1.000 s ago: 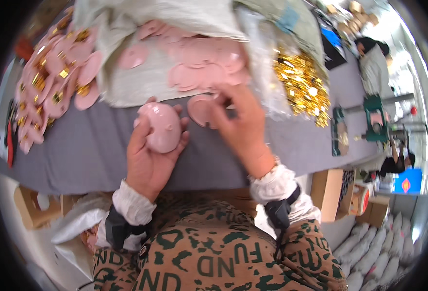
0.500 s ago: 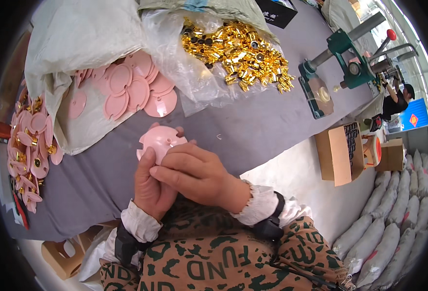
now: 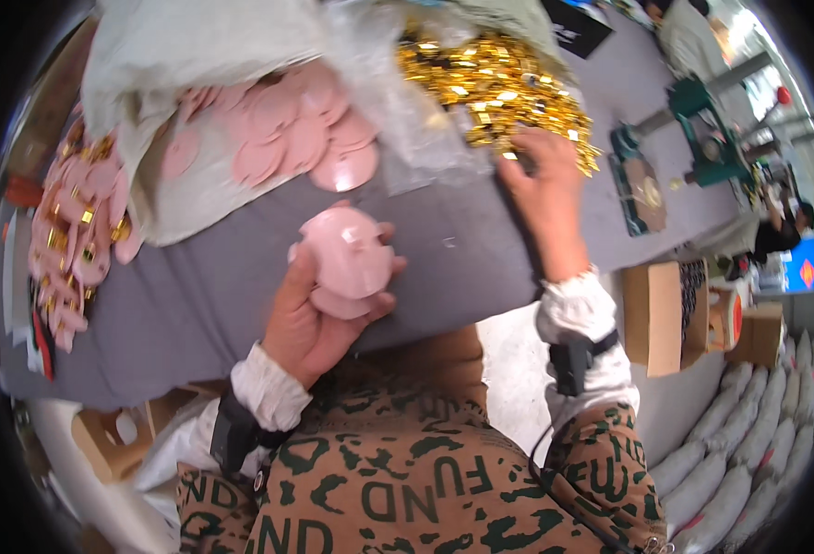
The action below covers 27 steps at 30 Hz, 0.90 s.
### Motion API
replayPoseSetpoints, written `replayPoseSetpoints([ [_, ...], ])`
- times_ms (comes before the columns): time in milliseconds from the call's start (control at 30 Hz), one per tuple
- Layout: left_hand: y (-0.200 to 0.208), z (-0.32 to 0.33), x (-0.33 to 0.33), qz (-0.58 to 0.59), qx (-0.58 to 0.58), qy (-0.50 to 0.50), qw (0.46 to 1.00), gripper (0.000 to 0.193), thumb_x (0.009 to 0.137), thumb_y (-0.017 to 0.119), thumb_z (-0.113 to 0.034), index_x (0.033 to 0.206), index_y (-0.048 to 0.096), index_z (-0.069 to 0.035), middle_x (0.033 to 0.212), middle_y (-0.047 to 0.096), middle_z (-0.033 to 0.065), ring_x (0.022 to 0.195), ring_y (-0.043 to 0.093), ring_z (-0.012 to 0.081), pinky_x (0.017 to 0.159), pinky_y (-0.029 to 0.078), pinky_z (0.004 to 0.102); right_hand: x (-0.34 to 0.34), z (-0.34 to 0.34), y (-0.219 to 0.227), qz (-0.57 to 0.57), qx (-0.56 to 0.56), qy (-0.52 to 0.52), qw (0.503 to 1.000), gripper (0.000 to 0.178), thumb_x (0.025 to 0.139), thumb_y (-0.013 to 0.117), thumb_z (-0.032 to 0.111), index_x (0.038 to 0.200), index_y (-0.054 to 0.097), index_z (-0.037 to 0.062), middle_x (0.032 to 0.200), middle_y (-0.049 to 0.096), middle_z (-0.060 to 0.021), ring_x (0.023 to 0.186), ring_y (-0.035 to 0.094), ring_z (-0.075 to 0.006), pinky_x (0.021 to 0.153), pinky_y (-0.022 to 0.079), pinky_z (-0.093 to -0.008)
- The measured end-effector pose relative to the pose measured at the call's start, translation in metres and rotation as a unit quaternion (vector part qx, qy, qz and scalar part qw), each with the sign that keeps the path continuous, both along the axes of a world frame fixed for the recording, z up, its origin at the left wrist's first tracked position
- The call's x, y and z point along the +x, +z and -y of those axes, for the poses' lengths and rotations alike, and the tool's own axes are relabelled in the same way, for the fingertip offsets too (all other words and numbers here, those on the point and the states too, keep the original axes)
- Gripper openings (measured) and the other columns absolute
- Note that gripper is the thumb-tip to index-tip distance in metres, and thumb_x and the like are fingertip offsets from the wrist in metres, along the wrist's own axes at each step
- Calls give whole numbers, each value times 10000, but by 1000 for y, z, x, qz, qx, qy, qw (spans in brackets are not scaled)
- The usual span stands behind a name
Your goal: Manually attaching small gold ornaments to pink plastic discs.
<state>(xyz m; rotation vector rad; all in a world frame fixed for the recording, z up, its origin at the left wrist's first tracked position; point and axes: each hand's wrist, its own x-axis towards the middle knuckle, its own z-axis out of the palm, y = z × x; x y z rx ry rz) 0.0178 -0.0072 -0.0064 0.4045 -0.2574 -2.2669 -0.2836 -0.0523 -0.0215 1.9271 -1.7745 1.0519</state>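
My left hand (image 3: 301, 314) is closed around a small stack of pink plastic discs (image 3: 347, 254), at least two, held above the table's near edge. The top disc is domed, with a small hole near its middle. Out at the right, my right hand (image 3: 547, 185) is at the near edge of a heap of gold metallic fittings (image 3: 495, 78) spilling from a clear plastic bag (image 3: 425, 152). Its thumb and fingers are bent but apart, with a dark gap between them. Blur hides whether a fitting is touched.
Loose pink discs (image 3: 305, 138) spill from a white woven sack (image 3: 204, 46). Pink discs with gold fittings (image 3: 79, 231) are heaped at the left. A green hand press (image 3: 702, 125) stands at the right. Below it are a cardboard box (image 3: 652, 319) and grey sacks (image 3: 730, 415). A person (image 3: 781, 231) is far right.
My right hand has left the pink discs and moved up and right to the gold heap. My left hand still holds the discs, now turned face up. The view has shifted.
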Motion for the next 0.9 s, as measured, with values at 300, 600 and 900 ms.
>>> replayPoseSetpoints([
  [300, 5, -2, 9, 135, -106, -24, 985, 699, 868, 593, -591, 1384, 363, -179, 1219, 525, 77, 1026, 576, 208, 685, 501, 302, 101, -56, 57, 268, 219, 372, 861, 350, 727, 724, -53, 1063, 677, 31, 1037, 682, -94, 925, 673, -220, 798, 537, -294],
  [600, 9, 0, 27, 219, -168, -43, 960, 614, 925, 590, -458, 1379, 338, -130, 1167, 500, 30, 970, 529, 113, 652, 458, 244, 124, -52, 55, 72, 186, 380, 903, 336, 716, 745, -18, 1040, 666, 26, 1016, 680, -117, 917, 669, -273, 758, 544, -311],
  [900, 8, 16, 73, 356, -369, 84, 854, 644, 847, 725, -130, 1379, 363, -111, 1279, 476, 39, 1110, 491, 126, 985, 416, 285, 168, -60, 33, 417, 299, 310, 800, 375, 810, 678, -40, 1178, 631, 13, 1188, 634, -139, 1022, 643, -203, 872, 523, -285],
])
